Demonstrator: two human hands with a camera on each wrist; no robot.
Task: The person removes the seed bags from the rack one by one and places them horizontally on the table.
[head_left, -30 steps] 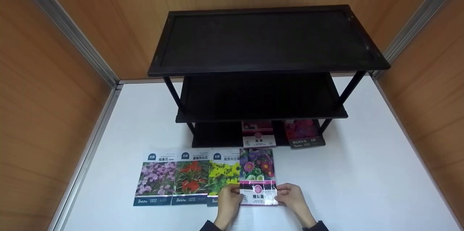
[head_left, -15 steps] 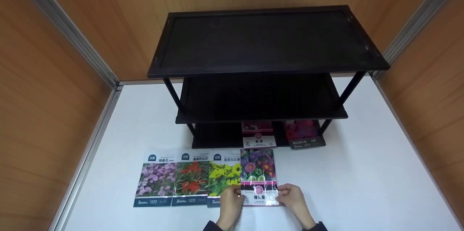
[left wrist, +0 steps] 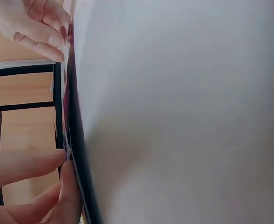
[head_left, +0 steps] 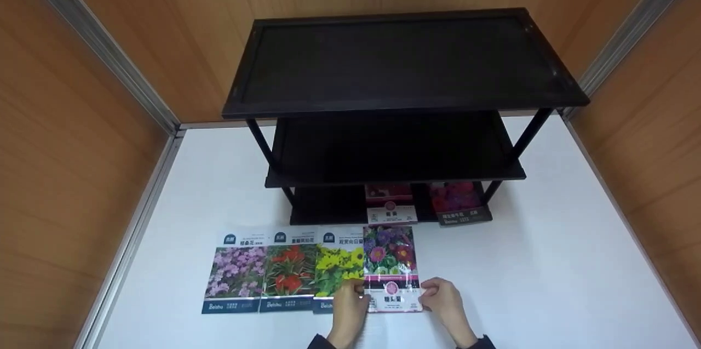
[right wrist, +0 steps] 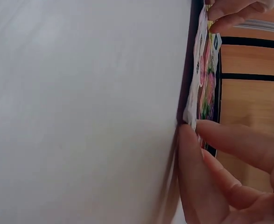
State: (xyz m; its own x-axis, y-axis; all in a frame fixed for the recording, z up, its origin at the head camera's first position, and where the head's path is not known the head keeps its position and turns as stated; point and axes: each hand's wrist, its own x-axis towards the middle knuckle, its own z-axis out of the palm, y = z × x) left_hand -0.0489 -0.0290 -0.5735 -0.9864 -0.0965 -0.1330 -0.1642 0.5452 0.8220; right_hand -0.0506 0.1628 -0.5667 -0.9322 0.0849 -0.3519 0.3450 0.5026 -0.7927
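Between my two hands is a seed packet (head_left: 390, 261) with purple, pink and red flowers above a white label. My left hand (head_left: 349, 305) pinches its lower left edge, and thumb and finger (left wrist: 29, 167) meet at that edge in the left wrist view. On the opposite side my right hand (head_left: 442, 299) pinches the lower right edge; the right wrist view shows its fingers (right wrist: 249, 144) closed on the edge. The packet overlaps a yellow-flower packet (head_left: 337, 267) to its left. Further left lie a red-flower packet (head_left: 289, 272) and a lilac-flower packet (head_left: 235, 272).
A black three-tier rack (head_left: 405, 64) stands behind the packets. Its bottom shelf (head_left: 328, 204) bears a dark red packet (head_left: 391, 206) and a magenta-flower packet (head_left: 460, 204), both partly hidden by the tier above. Wood-look panels (head_left: 82, 119) enclose the white table (head_left: 547, 261).
Both hands and the packet have shifted very slightly toward the right and the front edge. The hands pinch the packet's edges throughout; the other packets stay in place.
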